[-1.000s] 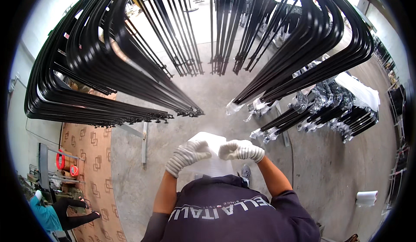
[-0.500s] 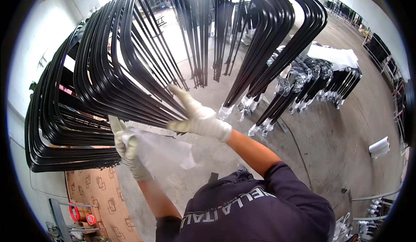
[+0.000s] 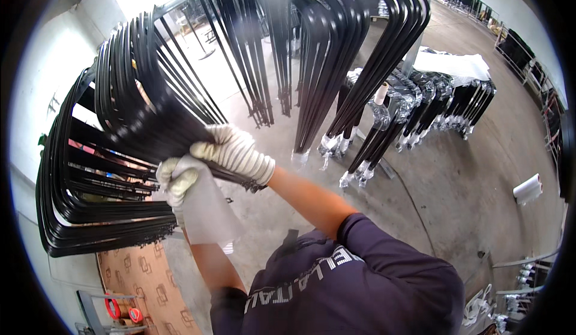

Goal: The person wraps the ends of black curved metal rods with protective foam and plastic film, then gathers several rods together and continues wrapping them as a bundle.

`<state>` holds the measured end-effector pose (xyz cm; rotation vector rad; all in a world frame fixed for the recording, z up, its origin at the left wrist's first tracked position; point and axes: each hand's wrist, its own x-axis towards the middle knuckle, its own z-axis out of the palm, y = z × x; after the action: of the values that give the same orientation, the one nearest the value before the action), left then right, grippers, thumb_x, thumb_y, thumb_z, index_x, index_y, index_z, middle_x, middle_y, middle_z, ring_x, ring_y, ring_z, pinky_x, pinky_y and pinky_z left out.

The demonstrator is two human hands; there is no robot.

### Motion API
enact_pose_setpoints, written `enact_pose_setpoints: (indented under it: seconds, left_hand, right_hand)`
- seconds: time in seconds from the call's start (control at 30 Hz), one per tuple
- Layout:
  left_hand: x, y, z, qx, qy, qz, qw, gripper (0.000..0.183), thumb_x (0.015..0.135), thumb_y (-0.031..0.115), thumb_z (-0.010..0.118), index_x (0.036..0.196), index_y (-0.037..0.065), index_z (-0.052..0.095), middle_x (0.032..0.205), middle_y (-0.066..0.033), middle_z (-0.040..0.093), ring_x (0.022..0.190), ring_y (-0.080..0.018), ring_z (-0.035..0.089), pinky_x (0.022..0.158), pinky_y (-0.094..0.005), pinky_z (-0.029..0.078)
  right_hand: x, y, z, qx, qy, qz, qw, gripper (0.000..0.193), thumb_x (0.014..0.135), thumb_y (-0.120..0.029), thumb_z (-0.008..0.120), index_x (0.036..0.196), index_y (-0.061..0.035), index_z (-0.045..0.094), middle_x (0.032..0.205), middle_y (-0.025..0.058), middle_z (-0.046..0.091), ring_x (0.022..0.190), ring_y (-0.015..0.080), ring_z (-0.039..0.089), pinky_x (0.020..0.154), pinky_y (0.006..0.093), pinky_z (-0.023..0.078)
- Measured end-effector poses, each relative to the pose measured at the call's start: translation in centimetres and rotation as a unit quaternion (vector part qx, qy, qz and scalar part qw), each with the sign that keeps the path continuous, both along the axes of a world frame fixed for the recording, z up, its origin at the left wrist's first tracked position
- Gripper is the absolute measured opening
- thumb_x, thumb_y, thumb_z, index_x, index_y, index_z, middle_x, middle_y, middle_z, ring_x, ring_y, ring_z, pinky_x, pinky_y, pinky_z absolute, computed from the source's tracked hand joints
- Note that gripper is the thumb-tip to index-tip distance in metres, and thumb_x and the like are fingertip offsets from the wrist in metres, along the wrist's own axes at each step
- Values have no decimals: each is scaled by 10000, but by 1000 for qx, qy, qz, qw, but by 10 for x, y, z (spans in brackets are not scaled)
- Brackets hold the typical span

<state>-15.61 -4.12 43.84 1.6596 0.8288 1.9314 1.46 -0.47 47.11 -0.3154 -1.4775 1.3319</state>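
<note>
My right hand (image 3: 233,151), in a pale knit glove, is closed around the lower ends of a bundle of bent black metal tubes (image 3: 157,119). These tubes hang from above and blur where they bend. Close by on the left, my left hand (image 3: 177,182), gloved alike, has its fingers curled on a thin white translucent sheet (image 3: 210,212). The sheet drapes down over my left wrist, just below the tubes. Whether the left fingers also touch the tubes, I cannot tell.
More bent black tubes (image 3: 108,230) hang at the far left, and another group (image 3: 318,71) hangs ahead. To the right stand tubes with plastic-wrapped ends (image 3: 414,101). A white roll (image 3: 527,189) lies on the concrete floor. Patterned brown board (image 3: 144,281) is at lower left.
My right hand has moved left and closed from a spread grip onto the tubes, which now bunch together and blur. The sheet hangs lower beneath my left hand.
</note>
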Motion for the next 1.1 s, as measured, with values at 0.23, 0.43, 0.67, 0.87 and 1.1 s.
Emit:
enact_pose_setpoints:
  seconds: [0.23, 0.43, 0.67, 0.87, 1.1]
  left_hand:
    - [85, 5, 74, -182, -48, -145, 971, 53, 673, 32, 623, 680, 54, 575, 624, 6, 563, 520, -75, 507, 519, -206, 439]
    - [90, -2, 90, -176, -53, -190, 964, 147, 653, 102, 633, 711, 67, 502, 620, -9, 529, 519, -88, 509, 492, -212, 439]
    - [83, 6, 109, -166, -51, -362, 916, 107, 672, -4, 605, 754, 22, 542, 679, -88, 604, 551, -136, 588, 503, -245, 515]
    - [-2, 27, 20, -142, -56, -428, 891, 335, 624, -99, 590, 936, -9, 506, 796, -119, 603, 662, -142, 602, 564, -278, 534]
    - [41, -34, -21, -255, -210, -253, 909, 247, 543, -95, 544, 770, 4, 530, 743, -57, 572, 611, -114, 547, 573, -212, 478]
  right_hand:
    - [48, 14, 22, -2, -4, -128, 992, 291, 818, -258, 577, 979, -16, 584, 756, 55, 621, 665, 70, 506, 634, 238, 443]
    - [63, 26, 28, 21, 101, 36, 994, 381, 777, -308, 633, 931, 35, 568, 726, 35, 581, 649, 41, 480, 600, 196, 442]
    - [56, 90, -104, 53, -183, 151, 970, 420, 708, -240, 681, 1042, -22, 549, 852, 40, 558, 789, 122, 526, 717, 278, 471]
    - [45, 71, -100, 41, -179, 132, 974, 322, 673, -206, 703, 944, -52, 622, 795, -2, 602, 727, 79, 523, 693, 241, 454]
    - [44, 73, -100, -31, -120, 236, 964, 348, 693, -140, 683, 1015, -71, 572, 908, 11, 593, 833, 86, 521, 754, 260, 453]
